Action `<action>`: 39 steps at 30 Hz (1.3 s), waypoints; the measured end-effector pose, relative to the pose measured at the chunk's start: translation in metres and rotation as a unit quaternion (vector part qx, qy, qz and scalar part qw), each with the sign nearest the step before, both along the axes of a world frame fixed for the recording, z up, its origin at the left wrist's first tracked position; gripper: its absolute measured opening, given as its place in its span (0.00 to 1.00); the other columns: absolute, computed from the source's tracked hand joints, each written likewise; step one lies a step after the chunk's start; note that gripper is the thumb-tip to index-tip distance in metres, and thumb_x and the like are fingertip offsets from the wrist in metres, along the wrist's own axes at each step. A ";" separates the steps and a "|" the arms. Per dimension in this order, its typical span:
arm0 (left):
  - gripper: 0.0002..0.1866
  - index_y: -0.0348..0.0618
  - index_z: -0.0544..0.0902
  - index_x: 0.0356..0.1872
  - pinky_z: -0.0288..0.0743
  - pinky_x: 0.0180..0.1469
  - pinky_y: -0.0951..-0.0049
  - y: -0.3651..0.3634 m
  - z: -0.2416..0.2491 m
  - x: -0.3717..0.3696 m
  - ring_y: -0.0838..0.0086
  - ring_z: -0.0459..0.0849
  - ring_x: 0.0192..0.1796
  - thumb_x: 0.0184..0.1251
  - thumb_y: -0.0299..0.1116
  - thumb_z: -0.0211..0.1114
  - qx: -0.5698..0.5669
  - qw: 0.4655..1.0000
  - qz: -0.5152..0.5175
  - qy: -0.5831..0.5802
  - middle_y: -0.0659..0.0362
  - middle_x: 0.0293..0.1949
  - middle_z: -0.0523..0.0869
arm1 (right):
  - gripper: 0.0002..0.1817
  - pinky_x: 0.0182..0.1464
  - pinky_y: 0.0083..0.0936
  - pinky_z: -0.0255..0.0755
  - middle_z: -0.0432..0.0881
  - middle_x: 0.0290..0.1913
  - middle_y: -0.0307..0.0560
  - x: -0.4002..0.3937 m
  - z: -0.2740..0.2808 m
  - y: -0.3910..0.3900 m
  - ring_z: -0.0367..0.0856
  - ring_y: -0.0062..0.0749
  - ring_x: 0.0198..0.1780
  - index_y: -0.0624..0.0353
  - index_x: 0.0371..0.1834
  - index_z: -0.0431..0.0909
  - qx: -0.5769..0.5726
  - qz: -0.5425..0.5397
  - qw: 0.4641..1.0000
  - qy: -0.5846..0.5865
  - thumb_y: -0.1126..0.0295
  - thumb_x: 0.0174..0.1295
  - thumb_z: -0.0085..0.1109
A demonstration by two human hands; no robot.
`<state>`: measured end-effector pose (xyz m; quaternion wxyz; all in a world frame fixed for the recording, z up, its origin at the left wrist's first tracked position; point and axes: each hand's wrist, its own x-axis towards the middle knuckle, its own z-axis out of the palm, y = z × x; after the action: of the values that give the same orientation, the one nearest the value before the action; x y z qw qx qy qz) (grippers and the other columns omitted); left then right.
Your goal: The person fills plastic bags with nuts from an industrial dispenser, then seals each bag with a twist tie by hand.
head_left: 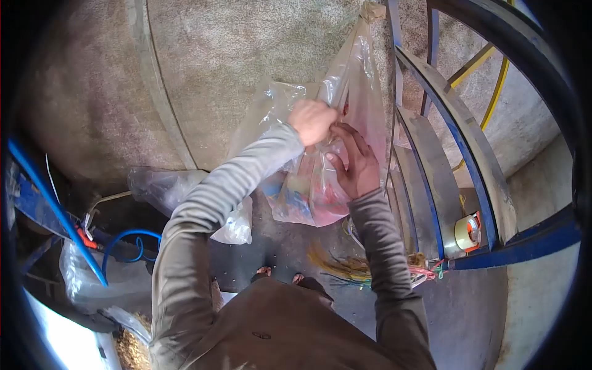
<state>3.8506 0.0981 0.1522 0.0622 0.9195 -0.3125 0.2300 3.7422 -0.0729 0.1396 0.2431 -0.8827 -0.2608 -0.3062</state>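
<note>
A clear plastic bag [361, 74] hangs from its gathered top, beside the shelf frame against the wall. Red, blue and pale things show blurrily through its lower part; I cannot make out their kind. My left hand [313, 121] is closed in a fist on the bag's film, about halfway up. Just right of it, my right hand [357, 163] touches the bag, with thumb and fingers apart and fingertips close to the left fist. Whether film is caught between the right fingers is hard to see.
A metal shelf rack [431, 148] stands close on the right, holding a roll of tape [464, 234]. Coloured strands [339, 265] lie below it. Another clear bag [163, 188] sits at left. A blue hose [58, 213] and a red-handled tool [86, 238] are further left.
</note>
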 end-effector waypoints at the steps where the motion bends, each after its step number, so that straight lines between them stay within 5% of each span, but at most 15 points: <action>1: 0.09 0.49 0.92 0.39 0.85 0.39 0.55 0.016 0.018 -0.006 0.56 0.92 0.37 0.62 0.33 0.65 -0.017 0.999 0.038 -0.006 0.53 0.32 0.91 | 0.26 0.64 0.43 0.75 0.77 0.69 0.54 0.009 -0.002 -0.002 0.80 0.50 0.65 0.51 0.66 0.78 -0.001 -0.003 1.000 0.002 0.66 0.63 0.67; 6: 0.11 0.56 0.91 0.46 0.85 0.36 0.57 0.151 0.057 0.007 0.61 0.91 0.31 0.70 0.36 0.62 -0.261 0.940 0.130 -0.176 0.52 0.31 0.91 | 0.28 0.62 0.42 0.74 0.83 0.62 0.48 0.031 -0.013 -0.019 0.81 0.47 0.62 0.48 0.65 0.78 -0.087 -0.055 0.995 0.013 0.66 0.59 0.71; 7: 0.13 0.52 0.92 0.49 0.85 0.39 0.60 0.175 0.078 -0.007 0.65 0.91 0.35 0.76 0.40 0.61 -0.380 0.899 0.201 -0.084 0.51 0.36 0.92 | 0.27 0.61 0.40 0.74 0.84 0.59 0.47 0.027 -0.019 -0.022 0.82 0.44 0.61 0.47 0.64 0.79 -0.086 -0.073 0.993 0.044 0.64 0.60 0.71; 9: 0.17 0.44 0.91 0.51 0.84 0.44 0.67 0.245 0.085 -0.007 0.68 0.91 0.40 0.79 0.44 0.61 -0.440 0.848 0.254 -0.153 0.51 0.41 0.93 | 0.23 0.60 0.40 0.74 0.86 0.54 0.45 0.025 -0.026 -0.026 0.83 0.45 0.58 0.49 0.59 0.82 -0.092 -0.094 0.991 0.039 0.63 0.59 0.72; 11: 0.14 0.41 0.92 0.48 0.78 0.36 0.71 0.303 0.063 -0.010 0.73 0.86 0.32 0.78 0.39 0.64 -0.497 0.810 0.197 -0.241 0.51 0.34 0.92 | 0.20 0.59 0.41 0.74 0.86 0.55 0.44 0.028 -0.040 -0.040 0.83 0.44 0.57 0.51 0.55 0.84 -0.156 -0.110 0.982 -0.012 0.62 0.59 0.72; 15: 0.16 0.32 0.87 0.33 0.59 0.28 0.72 0.364 -0.013 -0.042 0.82 0.66 0.27 0.77 0.36 0.67 -0.533 0.797 0.236 -0.161 0.66 0.22 0.78 | 0.16 0.60 0.41 0.74 0.88 0.50 0.46 0.034 -0.037 -0.047 0.84 0.45 0.57 0.54 0.49 0.87 -0.116 -0.111 0.987 0.028 0.62 0.59 0.72; 23: 0.17 0.33 0.86 0.34 0.63 0.29 0.73 0.312 -0.220 -0.122 0.83 0.67 0.27 0.78 0.40 0.67 -0.548 0.781 0.289 0.071 0.69 0.22 0.74 | 0.12 0.57 0.40 0.72 0.88 0.46 0.46 0.018 -0.025 0.017 0.84 0.46 0.52 0.54 0.44 0.87 -0.099 -0.114 0.987 -0.054 0.66 0.58 0.71; 27: 0.14 0.31 0.88 0.44 0.68 0.33 0.73 0.245 -0.209 -0.170 0.81 0.72 0.30 0.78 0.36 0.65 -0.597 0.730 0.220 0.249 0.64 0.25 0.80 | 0.21 0.60 0.39 0.72 0.86 0.55 0.49 0.010 -0.072 0.069 0.82 0.49 0.59 0.54 0.55 0.84 -0.048 0.069 0.995 -0.050 0.72 0.55 0.72; 31: 0.14 0.31 0.88 0.45 0.66 0.33 0.77 0.193 -0.157 -0.200 0.85 0.71 0.31 0.79 0.36 0.65 -0.609 0.719 0.045 0.332 0.68 0.28 0.80 | 0.39 0.76 0.40 0.65 0.74 0.71 0.58 -0.007 -0.157 0.140 0.70 0.55 0.74 0.55 0.74 0.70 0.113 0.188 0.932 0.289 0.76 0.55 0.72; 33: 0.15 0.31 0.88 0.49 0.68 0.35 0.77 0.188 -0.153 -0.202 0.83 0.72 0.32 0.80 0.35 0.64 -0.631 0.663 -0.026 0.402 0.67 0.28 0.80 | 0.38 0.76 0.38 0.65 0.76 0.69 0.56 -0.001 -0.255 0.137 0.70 0.51 0.76 0.57 0.74 0.70 0.173 0.262 0.857 0.408 0.73 0.58 0.72; 34: 0.15 0.30 0.88 0.50 0.69 0.36 0.76 0.186 -0.163 -0.199 0.82 0.74 0.32 0.80 0.34 0.63 -0.648 0.640 -0.008 0.414 0.65 0.30 0.82 | 0.31 0.71 0.37 0.72 0.79 0.66 0.52 0.011 -0.275 0.125 0.75 0.43 0.72 0.62 0.72 0.72 -0.096 0.346 0.911 0.201 0.70 0.65 0.68; 35: 0.13 0.31 0.88 0.49 0.72 0.37 0.74 0.179 -0.164 -0.193 0.78 0.76 0.33 0.79 0.33 0.64 -0.651 0.674 0.003 0.350 0.62 0.33 0.84 | 0.31 0.71 0.37 0.72 0.79 0.66 0.52 0.003 -0.284 0.128 0.75 0.43 0.72 0.62 0.72 0.72 -0.098 0.354 0.907 0.205 0.70 0.65 0.68; 36: 0.13 0.32 0.88 0.49 0.73 0.39 0.71 0.179 -0.166 -0.186 0.76 0.78 0.35 0.78 0.33 0.65 -0.600 0.735 0.018 0.315 0.60 0.36 0.85 | 0.26 0.67 0.36 0.76 0.80 0.64 0.50 -0.012 -0.292 0.131 0.78 0.40 0.69 0.63 0.69 0.75 0.140 0.285 0.848 0.424 0.69 0.68 0.66; 37: 0.12 0.32 0.89 0.49 0.74 0.41 0.69 0.183 -0.171 -0.180 0.73 0.79 0.37 0.77 0.33 0.66 -0.543 0.792 0.033 0.278 0.58 0.39 0.87 | 0.22 0.62 0.35 0.81 0.82 0.61 0.48 -0.021 -0.300 0.134 0.81 0.37 0.65 0.63 0.66 0.77 0.358 0.180 0.694 0.598 0.68 0.71 0.64; 39: 0.13 0.34 0.89 0.50 0.76 0.51 0.66 0.184 -0.200 -0.177 0.68 0.82 0.48 0.75 0.33 0.67 -0.524 0.802 0.054 0.281 0.53 0.50 0.85 | 0.19 0.55 0.32 0.84 0.83 0.60 0.48 -0.020 -0.311 0.131 0.84 0.34 0.59 0.63 0.65 0.79 0.402 0.195 0.698 0.559 0.68 0.74 0.61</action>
<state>3.6731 0.2819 -0.0476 0.6071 0.7866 -0.0635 0.0928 3.7224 0.0581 -0.1714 0.7304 -0.6388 -0.0951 0.2222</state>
